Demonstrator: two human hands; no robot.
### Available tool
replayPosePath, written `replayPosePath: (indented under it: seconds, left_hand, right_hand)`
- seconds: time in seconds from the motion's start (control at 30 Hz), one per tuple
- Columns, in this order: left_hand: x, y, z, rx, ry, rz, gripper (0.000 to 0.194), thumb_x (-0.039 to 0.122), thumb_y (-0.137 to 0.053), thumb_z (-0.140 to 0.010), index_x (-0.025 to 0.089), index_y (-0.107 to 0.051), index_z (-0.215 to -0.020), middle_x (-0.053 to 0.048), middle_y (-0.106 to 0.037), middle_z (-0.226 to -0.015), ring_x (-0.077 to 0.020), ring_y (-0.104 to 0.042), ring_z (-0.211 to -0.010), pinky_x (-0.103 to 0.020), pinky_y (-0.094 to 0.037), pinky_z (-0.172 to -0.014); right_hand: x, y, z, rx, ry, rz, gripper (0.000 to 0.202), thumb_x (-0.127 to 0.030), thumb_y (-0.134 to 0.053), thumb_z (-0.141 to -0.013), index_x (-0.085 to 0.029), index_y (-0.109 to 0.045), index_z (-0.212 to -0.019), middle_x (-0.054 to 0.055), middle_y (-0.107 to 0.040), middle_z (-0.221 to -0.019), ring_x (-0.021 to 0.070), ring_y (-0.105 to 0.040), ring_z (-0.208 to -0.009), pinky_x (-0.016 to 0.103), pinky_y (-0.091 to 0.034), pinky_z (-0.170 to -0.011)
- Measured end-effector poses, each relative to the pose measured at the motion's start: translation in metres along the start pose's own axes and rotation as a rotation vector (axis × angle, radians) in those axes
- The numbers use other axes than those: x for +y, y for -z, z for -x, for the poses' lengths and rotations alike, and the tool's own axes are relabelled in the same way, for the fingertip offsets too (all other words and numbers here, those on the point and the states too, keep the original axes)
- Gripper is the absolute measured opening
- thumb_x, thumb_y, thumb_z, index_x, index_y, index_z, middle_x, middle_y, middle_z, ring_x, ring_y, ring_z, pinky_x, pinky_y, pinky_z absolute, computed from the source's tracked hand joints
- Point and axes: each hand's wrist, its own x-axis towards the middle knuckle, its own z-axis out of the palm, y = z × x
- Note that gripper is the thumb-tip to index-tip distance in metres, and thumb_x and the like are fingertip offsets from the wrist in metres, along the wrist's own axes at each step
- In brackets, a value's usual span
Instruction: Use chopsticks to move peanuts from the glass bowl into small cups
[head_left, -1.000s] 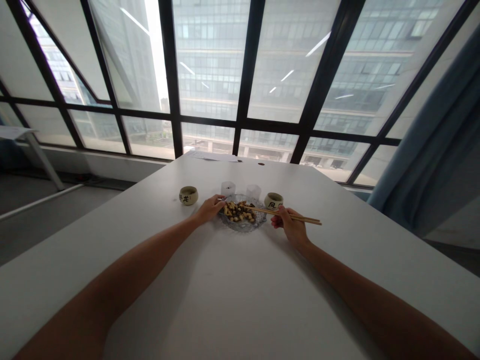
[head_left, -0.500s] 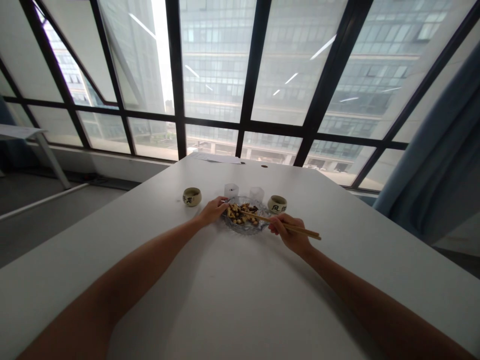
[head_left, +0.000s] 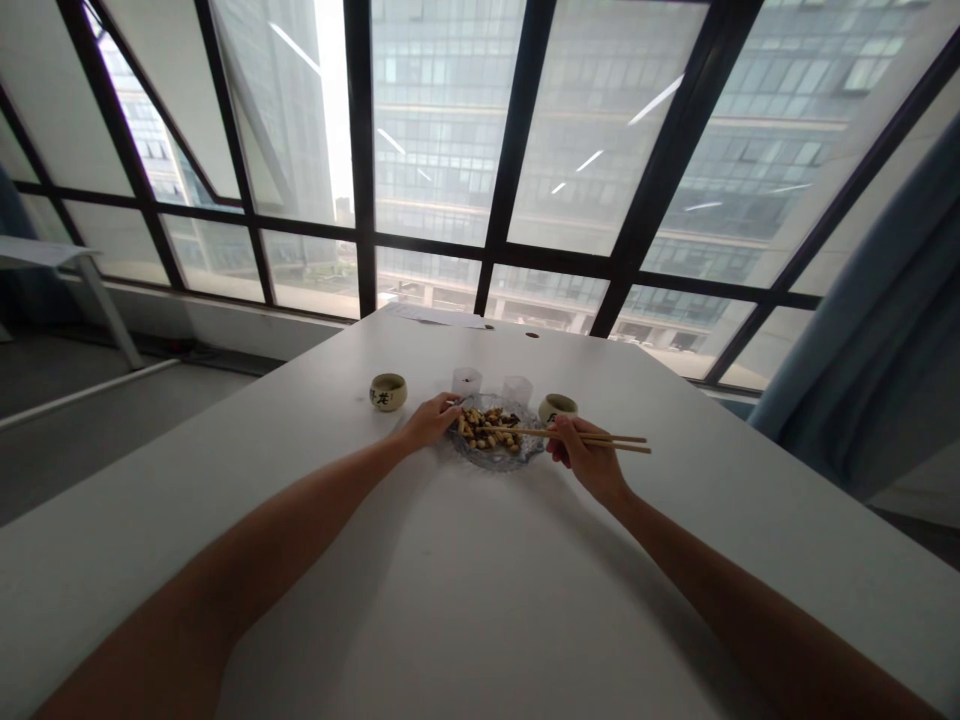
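Note:
A clear glass plate (head_left: 499, 462) on the white table bears a heap of small brown and yellowish food pieces (head_left: 491, 428). My left hand (head_left: 429, 420) grips the plate's left rim. In my right hand (head_left: 589, 458) are wooden chopsticks (head_left: 619, 443), closed in the fingers, their tips over the food. A green-beige cup with dark characters (head_left: 388, 393) stands left of my left hand. Its like (head_left: 557, 405) is just behind my right hand, partly hidden. Two translucent cups, one on the left (head_left: 466, 381) and one on the right (head_left: 517, 389), stand behind the plate.
The white table (head_left: 420, 600) reaches to the windows, with paper sheets (head_left: 439, 318) and two small round holes at its far edge. A blue curtain (head_left: 870, 330) hangs at the right. Another table (head_left: 45, 252) is at the far left.
The rear ends of the chopsticks have risen and spread apart, so they lie flatter. My right hand has turned slightly. My left hand stays at the rim. The view has shifted a little.

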Motion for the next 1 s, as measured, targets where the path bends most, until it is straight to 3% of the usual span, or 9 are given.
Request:
replayPosePath:
  seconds: [0.2, 0.37, 0.5, 0.57, 0.67, 0.77, 0.83, 1.0]
  left_hand:
    - [0.004, 0.003, 0.001, -0.005, 0.0, -0.002, 0.045, 0.031, -0.051, -0.088, 0.013, -0.063, -0.128, -0.01, -0.076, -0.112, -0.0227, -0.07, -0.103, -0.032, -0.054, -0.091]
    - [0.004, 0.002, 0.004, 0.0, -0.015, -0.009, 0.044, 0.031, -0.05, -0.089, 0.013, -0.064, -0.126, -0.009, -0.077, -0.107, -0.0239, -0.071, -0.101, -0.034, -0.054, -0.091]
    - [0.012, 0.006, 0.003, 0.049, -0.069, -0.059, 0.043, 0.028, -0.051, -0.088, 0.015, -0.061, -0.128, -0.011, -0.072, -0.121, -0.0226, -0.068, -0.107, -0.034, -0.054, -0.093]
    - [0.017, 0.02, 0.0, 0.121, -0.167, -0.167, 0.045, 0.029, -0.051, -0.089, 0.017, -0.058, -0.132, -0.011, -0.067, -0.129, -0.0227, -0.065, -0.112, -0.036, -0.052, -0.097]
    - [0.02, 0.056, -0.006, 0.163, -0.257, -0.471, 0.055, 0.044, -0.058, -0.088, 0.018, -0.055, -0.137, -0.013, -0.063, -0.135, -0.0291, -0.056, -0.126, -0.044, -0.041, -0.11]
    - [0.006, 0.093, -0.012, 0.078, -0.043, -0.73, 0.084, 0.062, -0.071, -0.072, 0.017, -0.053, -0.139, -0.018, -0.059, -0.14, -0.0384, -0.052, -0.129, -0.05, -0.037, -0.111]
    - [-0.008, 0.11, -0.015, 0.025, 0.086, -0.752, 0.095, 0.066, -0.074, -0.065, 0.015, -0.05, -0.141, -0.02, -0.056, -0.143, -0.0392, -0.051, -0.13, -0.047, -0.04, -0.108]
    - [-0.028, 0.121, -0.017, -0.02, 0.133, -0.664, 0.085, 0.054, -0.078, -0.061, 0.012, -0.059, -0.132, -0.019, -0.06, -0.136, -0.0344, -0.059, -0.122, -0.035, -0.047, -0.102]
  right_hand:
    - [0.011, -0.001, -0.001, -0.031, -0.008, 0.012, 0.052, -0.068, -0.066, -0.082, -0.018, -0.067, -0.069, 0.004, -0.065, -0.057, 0.0125, -0.055, -0.045, 0.023, -0.039, -0.038]
    - [0.013, 0.0, 0.0, 0.068, -0.083, -0.115, 0.057, -0.073, -0.071, -0.073, -0.017, -0.066, -0.072, 0.003, -0.065, -0.054, 0.0128, -0.055, -0.042, 0.023, -0.038, -0.035]
    - [0.016, 0.0, 0.0, 0.132, -0.102, -0.175, 0.058, -0.074, -0.073, -0.069, -0.017, -0.064, -0.07, 0.003, -0.064, -0.052, 0.0129, -0.055, -0.04, 0.023, -0.04, -0.035]
    - [0.017, 0.001, 0.001, 0.149, -0.09, -0.174, 0.058, -0.074, -0.071, -0.071, -0.017, -0.063, -0.07, 0.004, -0.065, -0.053, 0.0134, -0.055, -0.041, 0.024, -0.042, -0.035]
    - [0.017, 0.0, 0.004, 0.169, -0.053, -0.157, 0.056, -0.073, -0.068, -0.075, -0.018, -0.063, -0.07, 0.004, -0.065, -0.055, 0.0141, -0.057, -0.042, 0.025, -0.045, -0.037]
    - [0.016, -0.002, 0.009, 0.163, 0.015, -0.113, 0.055, -0.072, -0.066, -0.079, -0.018, -0.064, -0.071, 0.004, -0.065, -0.055, 0.0143, -0.057, -0.044, 0.026, -0.046, -0.039]
    - [0.015, -0.004, 0.013, 0.148, 0.067, -0.082, 0.054, -0.071, -0.064, -0.082, -0.018, -0.064, -0.071, 0.004, -0.065, -0.057, 0.014, -0.057, -0.046, 0.026, -0.046, -0.04]
    - [0.016, -0.004, 0.017, 0.121, 0.118, -0.03, 0.049, -0.067, -0.063, -0.086, -0.019, -0.065, -0.074, 0.003, -0.066, -0.058, 0.0145, -0.058, -0.048, 0.026, -0.047, -0.042]
